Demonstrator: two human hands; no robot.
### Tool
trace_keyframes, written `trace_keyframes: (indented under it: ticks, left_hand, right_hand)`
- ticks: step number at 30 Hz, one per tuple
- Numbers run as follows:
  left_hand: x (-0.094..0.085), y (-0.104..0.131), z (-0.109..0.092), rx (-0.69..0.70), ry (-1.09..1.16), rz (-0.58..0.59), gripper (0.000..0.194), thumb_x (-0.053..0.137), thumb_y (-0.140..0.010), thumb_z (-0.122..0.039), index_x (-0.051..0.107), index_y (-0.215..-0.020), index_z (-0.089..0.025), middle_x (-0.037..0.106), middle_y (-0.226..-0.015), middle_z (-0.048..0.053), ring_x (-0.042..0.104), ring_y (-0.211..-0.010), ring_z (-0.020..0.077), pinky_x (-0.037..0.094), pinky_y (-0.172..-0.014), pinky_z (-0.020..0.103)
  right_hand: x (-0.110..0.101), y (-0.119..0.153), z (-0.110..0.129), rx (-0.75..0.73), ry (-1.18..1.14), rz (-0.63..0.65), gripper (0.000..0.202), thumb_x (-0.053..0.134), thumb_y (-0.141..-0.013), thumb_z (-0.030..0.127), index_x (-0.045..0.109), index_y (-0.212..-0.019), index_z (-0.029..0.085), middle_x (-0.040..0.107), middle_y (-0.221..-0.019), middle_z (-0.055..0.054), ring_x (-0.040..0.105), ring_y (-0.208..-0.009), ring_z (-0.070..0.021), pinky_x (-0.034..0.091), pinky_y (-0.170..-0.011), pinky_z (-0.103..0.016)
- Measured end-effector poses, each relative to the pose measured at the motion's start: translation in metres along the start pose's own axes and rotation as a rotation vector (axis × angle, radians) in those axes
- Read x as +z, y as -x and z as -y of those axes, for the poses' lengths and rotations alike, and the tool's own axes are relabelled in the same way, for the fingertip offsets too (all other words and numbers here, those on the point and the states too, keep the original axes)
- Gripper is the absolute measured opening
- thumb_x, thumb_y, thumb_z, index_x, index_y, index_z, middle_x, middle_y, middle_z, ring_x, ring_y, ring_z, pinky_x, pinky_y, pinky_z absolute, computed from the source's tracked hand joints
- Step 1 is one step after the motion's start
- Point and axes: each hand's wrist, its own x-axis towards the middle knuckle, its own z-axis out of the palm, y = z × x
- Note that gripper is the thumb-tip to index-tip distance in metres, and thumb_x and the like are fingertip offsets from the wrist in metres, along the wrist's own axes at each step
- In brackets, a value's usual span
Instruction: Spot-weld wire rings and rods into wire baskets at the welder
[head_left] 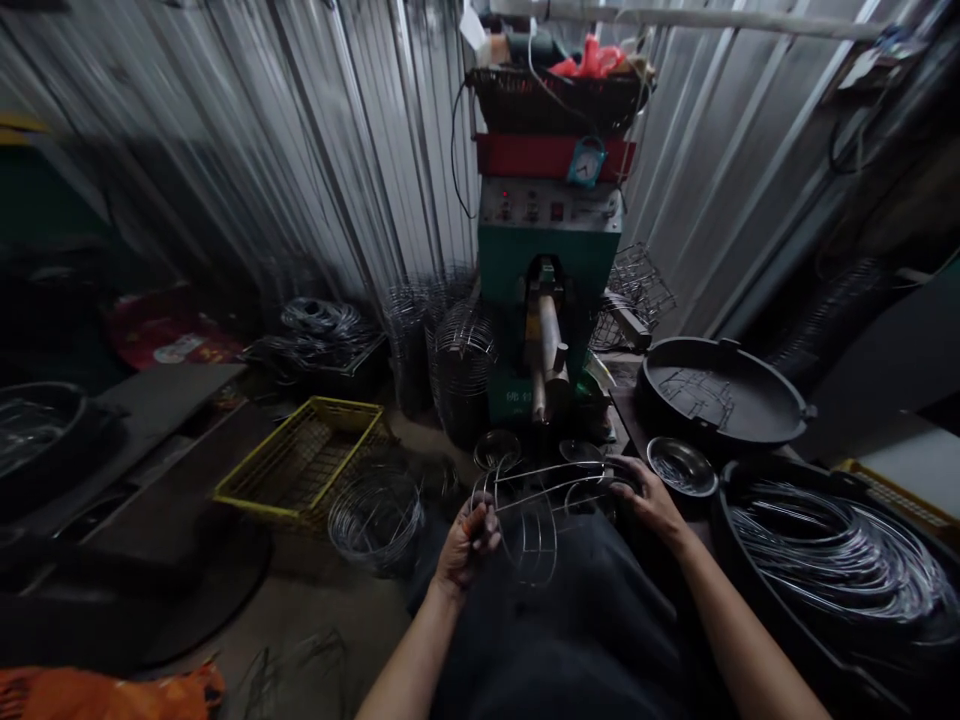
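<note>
Head: wire frame (547, 470) in both grips (472, 535) (646, 495)

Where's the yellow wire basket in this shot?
In the head view, the yellow wire basket sits on the floor to the person's left, just beyond the round coil of wire and short of the tangled wire pile.
</note>
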Motion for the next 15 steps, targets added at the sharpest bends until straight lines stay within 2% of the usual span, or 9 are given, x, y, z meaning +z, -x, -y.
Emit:
trace_keyframes:
  ticks: [2,6,10,15]
  left_hand:
    - [0.005,0.007,-0.006,0.004,0.045,-0.004,0.03,0.073,-0.06,-0.031,0.057,-0.078,-0.014,0.042,-0.05,-0.007,0.023,-0.035,-0.0011,0.023,-0.035,0.012]
    - [0.017,0.017,-0.015,0.015,0.127,0.007,0.024,0.071,-0.063,-0.026,0.057,-0.078,-0.013,0.039,-0.052,-0.007,0.021,-0.036,-0.0017,0.022,-0.034,0.011]
    - [0.023,0.018,-0.017,-0.017,0.211,-0.019,0.02,0.069,-0.065,-0.018,0.057,-0.08,-0.011,0.037,-0.055,-0.007,0.023,-0.036,-0.0027,0.02,-0.032,0.009]
    - [0.025,0.014,-0.015,-0.105,0.3,-0.111,0.007,0.059,-0.075,-0.014,0.054,-0.07,-0.01,0.036,-0.055,-0.006,0.024,-0.034,-0.0034,0.019,-0.029,0.008]
  right_hand:
    - [-0.001,-0.002,0.013,-0.066,0.011,0.067,0.03,0.058,-0.068,0.043,0.064,-0.088,0.021,0.061,-0.085,-0.006,0.056,-0.083,-0.0227,0.042,-0.076,-0.034]
    - [0.007,-0.005,0.027,-0.028,-0.002,-0.014,0.032,0.048,-0.075,0.047,0.064,-0.083,0.021,0.063,-0.081,-0.005,0.056,-0.08,-0.0215,0.042,-0.075,-0.032]
    - [0.019,-0.006,0.018,0.079,-0.072,-0.041,0.038,0.045,-0.076,0.051,0.063,-0.085,0.02,0.063,-0.082,-0.004,0.056,-0.081,-0.0208,0.042,-0.075,-0.03]
    - [0.023,-0.002,0.003,0.055,-0.172,-0.084,0.034,0.047,-0.076,0.048,0.061,-0.089,0.02,0.062,-0.083,-0.004,0.055,-0.081,-0.0189,0.042,-0.073,-0.027]
